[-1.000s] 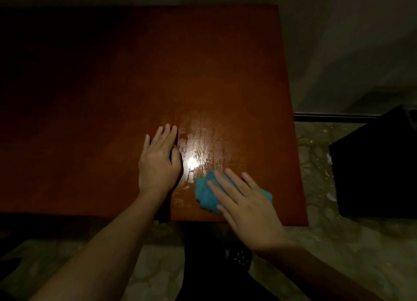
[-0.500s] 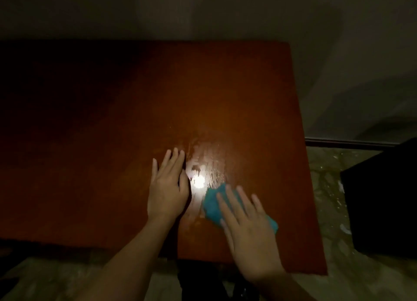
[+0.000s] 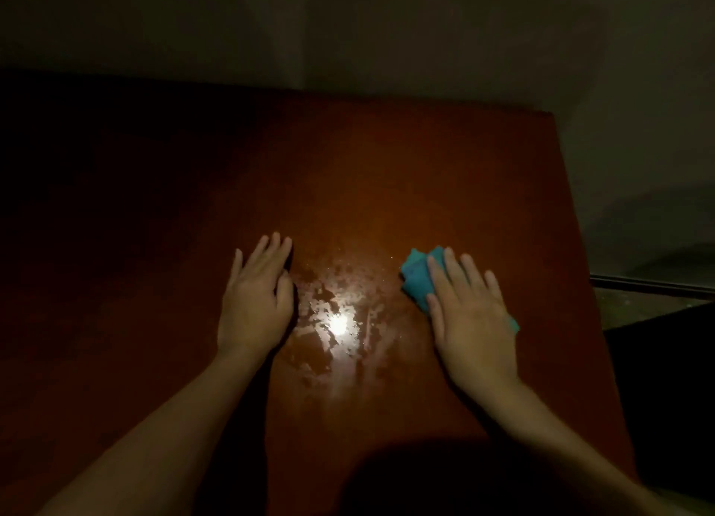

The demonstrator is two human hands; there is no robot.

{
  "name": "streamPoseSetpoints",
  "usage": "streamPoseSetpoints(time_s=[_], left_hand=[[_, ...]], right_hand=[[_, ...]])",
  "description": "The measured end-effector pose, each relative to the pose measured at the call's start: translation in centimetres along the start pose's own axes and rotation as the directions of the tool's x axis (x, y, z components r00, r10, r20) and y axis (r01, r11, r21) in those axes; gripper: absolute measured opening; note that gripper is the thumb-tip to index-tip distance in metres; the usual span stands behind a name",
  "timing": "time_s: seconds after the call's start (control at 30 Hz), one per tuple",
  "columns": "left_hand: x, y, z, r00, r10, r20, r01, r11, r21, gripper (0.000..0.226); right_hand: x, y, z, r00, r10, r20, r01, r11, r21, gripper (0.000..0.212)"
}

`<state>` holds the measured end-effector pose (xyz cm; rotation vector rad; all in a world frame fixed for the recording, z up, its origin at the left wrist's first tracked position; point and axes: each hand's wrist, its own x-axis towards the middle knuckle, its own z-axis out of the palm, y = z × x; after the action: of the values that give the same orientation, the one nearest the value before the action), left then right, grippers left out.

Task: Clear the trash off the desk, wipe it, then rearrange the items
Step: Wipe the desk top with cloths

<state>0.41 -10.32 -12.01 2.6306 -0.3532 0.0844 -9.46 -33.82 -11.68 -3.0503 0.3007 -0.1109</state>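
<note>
Head view: teal cloth point(image 3: 416, 279) is pressed under straight fingers point(image 3: 450, 270) of the right hand point(image 3: 472, 322), and overlapping strokes are best swept left across the wet patch point(image 3: 329, 303).

Open wood of the worktop point(image 3: 387, 159) runs from the fingertips to its far edge, where a wall point(image 3: 348, 32) rises; the left hand point(image 3: 253, 303) lies flat and the right hand point(image 3: 474, 322) presses a teal cloth point(image 3: 416, 279), a wet patch point(image 3: 340, 314) filling the gap between them; past the right edge stands a dark block point(image 3: 665, 361).
</note>
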Motion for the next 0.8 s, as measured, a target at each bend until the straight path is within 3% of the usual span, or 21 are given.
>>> streamPoseSetpoints(time_s=[0.27, 0.4, 0.53, 0.6, 0.67, 0.73, 0.8], left_hand=[[6.5, -4.5, -1.1, 0.997, 0.067, 0.050, -0.071, 0.994, 0.084, 0.061], [8.0, -4.9, -1.2, 0.990, 0.107, 0.089, -0.115, 0.988, 0.100, 0.060], [8.2, -4.9, -1.3, 0.985, 0.111, 0.133, -0.128, 0.983, 0.128, 0.062], [8.3, -4.9, -1.2, 0.982, 0.117, 0.146, -0.136, 0.982, 0.128, 0.061], [8.5, -4.9, -1.1, 0.982, 0.127, 0.142, -0.147, 0.980, 0.136, 0.059], [8.5, -4.8, -1.1, 0.980, 0.146, 0.136, -0.165, 0.977, 0.137, 0.059], [8.5, -4.7, -1.3, 0.978, 0.158, 0.137, -0.177, 0.975, 0.137, 0.060]], right_hand=[[14.6, -4.0, 1.3, 0.998, 0.060, -0.005, -0.060, 0.998, -0.011, 0.060], [14.1, -8.6, 2.0, 0.993, -0.114, -0.027, 0.113, 0.993, -0.036, 0.054], [5.3, -9.3, 1.3, 0.916, -0.395, 0.066, 0.395, 0.918, 0.021, 0.050], [2.9, -7.2, 0.9, 0.905, -0.414, 0.102, 0.409, 0.910, 0.065, 0.054], [4.1, -5.0, 0.8, 0.950, -0.308, 0.056, 0.309, 0.951, -0.006, 0.050], [8.5, -4.3, 0.7, 0.998, -0.066, 0.020, 0.067, 0.997, -0.025, 0.049], [13.7, -5.7, 1.0, 0.994, 0.107, -0.011, -0.107, 0.994, -0.009, 0.053]])
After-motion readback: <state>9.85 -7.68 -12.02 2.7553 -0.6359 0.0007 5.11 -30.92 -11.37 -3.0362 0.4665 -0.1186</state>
